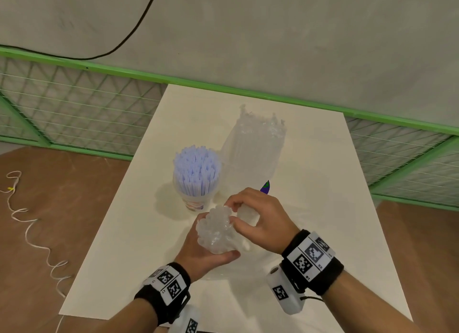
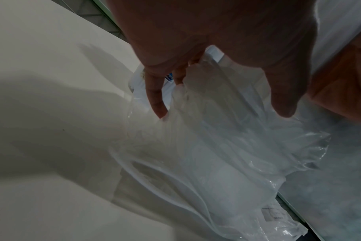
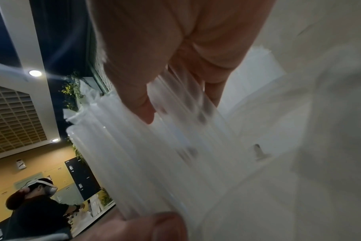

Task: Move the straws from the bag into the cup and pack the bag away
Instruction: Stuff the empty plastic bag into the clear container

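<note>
Two hands on one clear straw bundle (image 1: 217, 229) near the cup (image 1: 196, 201): your left hand (image 1: 208, 253) cradles it curled, right hand (image 1: 258, 216) pinches the bag (image 1: 250, 213); peel slowly, keeping straws bunched.

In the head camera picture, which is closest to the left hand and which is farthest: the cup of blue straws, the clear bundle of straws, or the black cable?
From the left hand:
1. Clear bundle of straws, gripped in that hand.
2. Cup of blue straws, standing just beyond it on the table.
3. Black cable, far back along the wall.
</note>
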Demonstrator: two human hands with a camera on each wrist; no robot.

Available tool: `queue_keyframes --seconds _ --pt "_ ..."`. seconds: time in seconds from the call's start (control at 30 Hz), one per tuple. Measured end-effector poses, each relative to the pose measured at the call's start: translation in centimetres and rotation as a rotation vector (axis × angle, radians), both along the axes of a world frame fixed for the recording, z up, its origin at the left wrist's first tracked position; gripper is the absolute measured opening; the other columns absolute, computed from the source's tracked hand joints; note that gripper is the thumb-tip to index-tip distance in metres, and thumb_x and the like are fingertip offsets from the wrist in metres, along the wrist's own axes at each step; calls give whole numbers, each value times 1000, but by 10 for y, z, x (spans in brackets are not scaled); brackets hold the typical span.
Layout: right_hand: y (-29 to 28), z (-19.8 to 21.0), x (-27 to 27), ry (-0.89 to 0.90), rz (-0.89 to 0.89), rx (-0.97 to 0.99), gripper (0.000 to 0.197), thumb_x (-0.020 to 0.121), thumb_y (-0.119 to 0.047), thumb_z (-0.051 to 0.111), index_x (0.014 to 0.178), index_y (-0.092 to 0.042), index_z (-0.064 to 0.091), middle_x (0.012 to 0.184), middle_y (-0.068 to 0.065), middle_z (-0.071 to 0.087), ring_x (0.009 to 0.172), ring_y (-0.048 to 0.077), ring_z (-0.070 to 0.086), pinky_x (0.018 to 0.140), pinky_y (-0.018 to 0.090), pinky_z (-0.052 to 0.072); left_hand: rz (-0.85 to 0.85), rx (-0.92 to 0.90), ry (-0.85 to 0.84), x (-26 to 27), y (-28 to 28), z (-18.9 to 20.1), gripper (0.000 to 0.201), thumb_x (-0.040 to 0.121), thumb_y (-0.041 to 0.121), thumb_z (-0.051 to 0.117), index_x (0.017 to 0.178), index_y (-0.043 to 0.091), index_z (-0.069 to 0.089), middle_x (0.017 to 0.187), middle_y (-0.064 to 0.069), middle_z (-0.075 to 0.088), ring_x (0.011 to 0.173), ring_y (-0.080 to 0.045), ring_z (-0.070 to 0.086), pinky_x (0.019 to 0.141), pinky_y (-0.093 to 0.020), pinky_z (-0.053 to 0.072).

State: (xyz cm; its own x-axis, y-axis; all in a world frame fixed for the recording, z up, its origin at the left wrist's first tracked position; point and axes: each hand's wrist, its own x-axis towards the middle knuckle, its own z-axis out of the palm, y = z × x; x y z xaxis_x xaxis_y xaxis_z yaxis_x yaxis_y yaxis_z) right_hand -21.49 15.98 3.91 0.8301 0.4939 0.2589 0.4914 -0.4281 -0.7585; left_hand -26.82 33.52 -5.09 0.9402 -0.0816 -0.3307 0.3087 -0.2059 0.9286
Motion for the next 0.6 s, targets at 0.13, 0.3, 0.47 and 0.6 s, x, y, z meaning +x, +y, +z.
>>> queue_keyframes --seconds 0.13,0.3,0.47,0.6 --pt "2 -4 -3 63 -28 25 17 81 -12 71 96 -17 63 100 -9 69 92 10 63 76 21 47 -17 -6 0 1 0 1 75 58 29 94 120 22 53 110 6 67 97 7 62 74 -3 44" --pt "4 -5 -5 96 -45 35 31 85 -14 68 112 -24 57 94 -9 63 92 10 61 83 22 47 -17 -8 -15 1 0 1 79 56 33 94 122 25 52 113 8 65 102 7 60 77 -2 43" --pt "5 -14 -3 -77 -58 4 17 87 -15 63 103 -13 67 94 -4 60 88 3 57 82 13 42 -12 -5 -32 2 0 0 77 56 34 94 120 25 52 109 8 66 100 5 61 77 -6 46" --pt "1 -16 -3 -65 -95 -44 15 91 -21 68 103 -14 65 93 -5 69 85 6 63 77 21 49 -6 -22 -34 2 1 -2 79 53 38 94 121 30 53 112 9 66 104 2 62 88 -19 47"
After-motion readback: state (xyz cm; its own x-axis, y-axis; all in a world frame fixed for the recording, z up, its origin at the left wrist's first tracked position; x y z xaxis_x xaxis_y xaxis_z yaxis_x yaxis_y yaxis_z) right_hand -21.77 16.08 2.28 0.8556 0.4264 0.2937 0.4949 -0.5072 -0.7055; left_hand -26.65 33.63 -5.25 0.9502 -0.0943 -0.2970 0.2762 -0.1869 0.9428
